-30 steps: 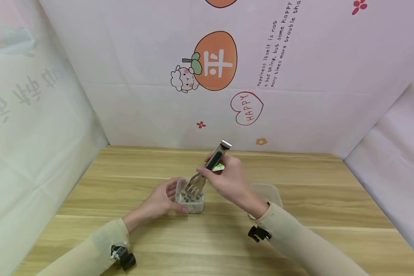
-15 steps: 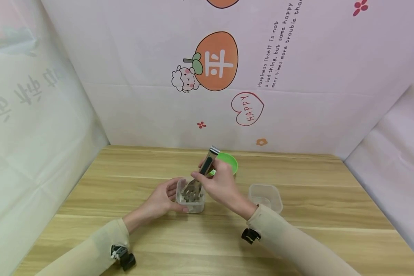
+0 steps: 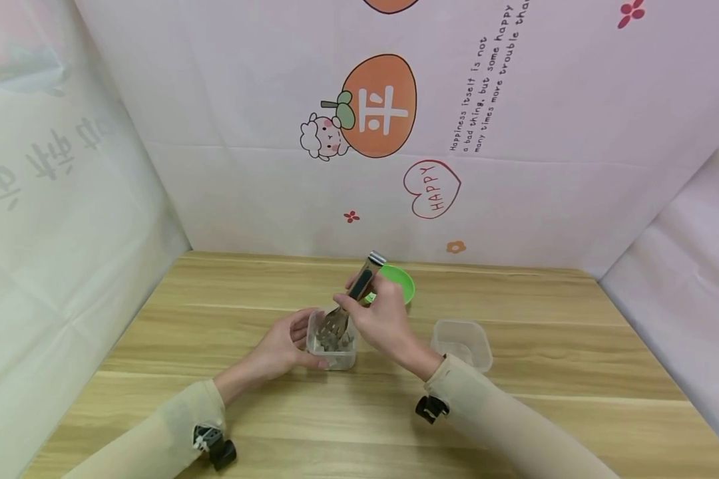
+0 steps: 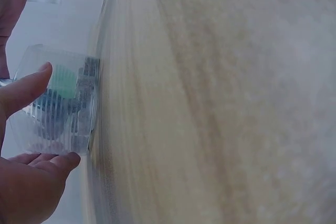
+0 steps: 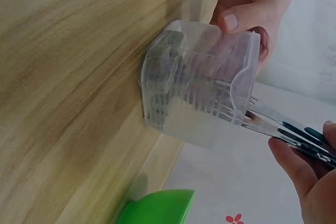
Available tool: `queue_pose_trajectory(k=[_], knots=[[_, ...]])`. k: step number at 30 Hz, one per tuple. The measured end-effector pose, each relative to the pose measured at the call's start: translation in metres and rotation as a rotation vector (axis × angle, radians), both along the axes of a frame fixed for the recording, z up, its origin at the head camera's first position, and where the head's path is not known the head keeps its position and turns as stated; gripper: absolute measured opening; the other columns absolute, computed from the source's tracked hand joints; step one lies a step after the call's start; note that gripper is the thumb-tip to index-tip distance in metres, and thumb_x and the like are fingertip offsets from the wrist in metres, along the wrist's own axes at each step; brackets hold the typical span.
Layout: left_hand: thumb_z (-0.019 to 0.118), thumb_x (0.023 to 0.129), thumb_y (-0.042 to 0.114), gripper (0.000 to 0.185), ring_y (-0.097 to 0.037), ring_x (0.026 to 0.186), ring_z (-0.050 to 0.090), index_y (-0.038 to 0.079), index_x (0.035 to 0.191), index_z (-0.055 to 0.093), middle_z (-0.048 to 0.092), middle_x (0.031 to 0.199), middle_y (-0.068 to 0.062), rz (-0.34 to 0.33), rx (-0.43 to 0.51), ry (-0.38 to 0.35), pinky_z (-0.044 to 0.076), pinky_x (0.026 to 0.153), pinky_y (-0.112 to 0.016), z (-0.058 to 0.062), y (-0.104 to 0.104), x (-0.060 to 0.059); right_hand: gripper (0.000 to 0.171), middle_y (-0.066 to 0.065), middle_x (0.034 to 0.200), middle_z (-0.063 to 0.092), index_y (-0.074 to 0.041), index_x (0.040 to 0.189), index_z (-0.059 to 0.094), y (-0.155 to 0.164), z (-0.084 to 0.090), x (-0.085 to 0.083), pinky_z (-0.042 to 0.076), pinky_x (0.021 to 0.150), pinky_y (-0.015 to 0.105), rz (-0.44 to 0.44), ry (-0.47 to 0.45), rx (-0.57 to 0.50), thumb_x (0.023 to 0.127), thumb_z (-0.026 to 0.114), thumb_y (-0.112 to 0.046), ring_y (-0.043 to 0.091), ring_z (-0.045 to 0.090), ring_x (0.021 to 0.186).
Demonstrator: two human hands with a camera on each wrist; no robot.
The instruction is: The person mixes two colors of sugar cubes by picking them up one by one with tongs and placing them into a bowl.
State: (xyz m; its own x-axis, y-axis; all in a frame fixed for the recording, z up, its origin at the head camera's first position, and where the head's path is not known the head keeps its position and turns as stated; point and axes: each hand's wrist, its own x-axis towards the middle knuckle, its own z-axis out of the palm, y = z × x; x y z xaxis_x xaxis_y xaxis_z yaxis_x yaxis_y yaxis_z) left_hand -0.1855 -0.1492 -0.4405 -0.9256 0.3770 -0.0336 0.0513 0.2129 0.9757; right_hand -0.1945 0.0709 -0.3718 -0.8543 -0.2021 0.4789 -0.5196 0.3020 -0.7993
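A small clear plastic container [image 3: 332,346] [image 5: 199,85] [image 4: 58,103] with several dark pieces at its bottom stands on the wooden table. My left hand [image 3: 281,346] [image 4: 26,145] grips it from the left side, thumb and fingers round its wall. My right hand [image 3: 383,316] holds metal tongs [image 3: 350,299] [image 5: 286,127], whose slotted tips reach down inside the container. A second clear container [image 3: 463,343] sits to the right of my right forearm.
A green lid or dish [image 3: 398,283] [image 5: 157,208] lies behind the right hand. White printed sheets [image 3: 395,133] wall in the wooden table [image 3: 216,412] at the back and on both sides.
My right hand has shifted slightly left and lowered the tongs deeper into the container, uncovering the green dish and the second container. The left hand has kept still.
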Motion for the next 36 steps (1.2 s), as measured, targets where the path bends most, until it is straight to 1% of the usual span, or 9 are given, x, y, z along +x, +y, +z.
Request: queue_pose_trajectory(k=[2,5,9,12,18,21,24,29,36], knots=[[0.094,0.073,-0.002,0.102,-0.041,0.145,0.045,-0.003,0.158,0.039,0.045,0.159,-0.023,-0.001,0.004,0.0,0.041,0.119,-0.045,-0.0001,0.0,-0.0002,0.018,0.005,0.087,0.069,-0.001,0.1,0.066,0.001,0.0008,0.0,0.059,0.053,0.026,-0.01,-0.008,-0.016,0.093,0.082,-0.006,0.026,0.067,0.072],[0.094,0.073,-0.002,0.102,-0.042,0.145,0.045,-0.004,0.158,0.038,0.045,0.159,-0.024,-0.004,0.003,0.003,0.042,0.119,-0.045,0.0,-0.0001,0.0,0.018,0.005,0.086,0.069,-0.005,0.098,0.066,0.0031,0.001,-0.0001,0.058,0.053,0.026,-0.022,-0.018,-0.016,0.092,0.083,-0.007,0.025,0.066,0.071],[0.094,0.074,-0.002,0.1,-0.041,0.145,0.045,-0.004,0.158,0.039,0.045,0.16,-0.023,-0.003,0.01,-0.005,0.041,0.119,-0.044,0.0001,-0.001,0.0006,0.02,0.004,0.086,0.069,-0.002,0.1,0.066,0.0045,0.0001,0.0001,0.058,0.053,0.027,-0.014,-0.032,-0.002,0.091,0.083,-0.007,0.019,0.064,0.071],[0.093,0.074,-0.003,0.1,-0.041,0.146,0.044,-0.004,0.158,0.039,0.044,0.16,-0.023,-0.005,0.016,-0.007,0.041,0.12,-0.045,-0.0004,-0.0018,0.001,0.021,0.005,0.088,0.069,0.0,0.101,0.066,0.0038,-0.0006,0.0003,0.061,0.056,0.028,0.01,-0.033,-0.001,0.091,0.084,-0.005,0.017,0.067,0.073],[0.093,0.074,-0.003,0.101,-0.043,0.146,0.043,-0.005,0.158,0.037,0.041,0.162,-0.025,-0.01,0.017,-0.01,0.04,0.12,-0.045,-0.0014,-0.0018,0.0005,0.019,0.006,0.09,0.069,0.0,0.1,0.066,0.0006,-0.0012,0.0008,0.065,0.06,0.028,0.071,0.027,0.038,0.09,0.082,0.001,0.016,0.072,0.078],[0.093,0.074,-0.003,0.101,-0.042,0.146,0.043,-0.003,0.159,0.038,0.041,0.162,-0.024,-0.009,0.021,-0.017,0.04,0.12,-0.045,-0.0017,-0.0013,0.0002,0.018,0.005,0.09,0.069,0.001,0.099,0.066,-0.0007,-0.0013,0.0006,0.064,0.059,0.027,0.076,0.066,0.059,0.091,0.082,0.001,0.014,0.07,0.078],[0.093,0.074,-0.001,0.101,-0.041,0.146,0.043,-0.002,0.159,0.038,0.041,0.162,-0.023,-0.011,0.024,-0.019,0.039,0.121,-0.046,-0.0018,-0.0014,0.0003,0.018,0.005,0.09,0.069,0.0,0.099,0.066,-0.0013,-0.0012,0.0003,0.064,0.059,0.028,0.076,0.074,0.049,0.091,0.081,0.0,0.013,0.07,0.078],[0.093,0.075,-0.001,0.101,-0.042,0.146,0.043,-0.002,0.159,0.038,0.041,0.162,-0.023,-0.015,0.027,-0.014,0.039,0.121,-0.047,-0.001,-0.0014,0.0011,0.019,0.006,0.091,0.07,-0.004,0.1,0.066,0.0,-0.0014,-0.0005,0.066,0.062,0.029,0.093,0.052,0.025,0.09,0.082,0.0,0.015,0.072,0.079],[0.093,0.075,-0.001,0.1,-0.042,0.146,0.043,-0.003,0.158,0.038,0.042,0.161,-0.024,-0.008,0.025,-0.011,0.039,0.12,-0.048,-0.0006,-0.0018,0.0015,0.022,0.007,0.09,0.07,0.0,0.101,0.066,0.0026,-0.0042,-0.0059,0.066,0.062,0.028,0.12,0.06,0.041,0.089,0.084,0.0,0.022,0.073,0.078]])
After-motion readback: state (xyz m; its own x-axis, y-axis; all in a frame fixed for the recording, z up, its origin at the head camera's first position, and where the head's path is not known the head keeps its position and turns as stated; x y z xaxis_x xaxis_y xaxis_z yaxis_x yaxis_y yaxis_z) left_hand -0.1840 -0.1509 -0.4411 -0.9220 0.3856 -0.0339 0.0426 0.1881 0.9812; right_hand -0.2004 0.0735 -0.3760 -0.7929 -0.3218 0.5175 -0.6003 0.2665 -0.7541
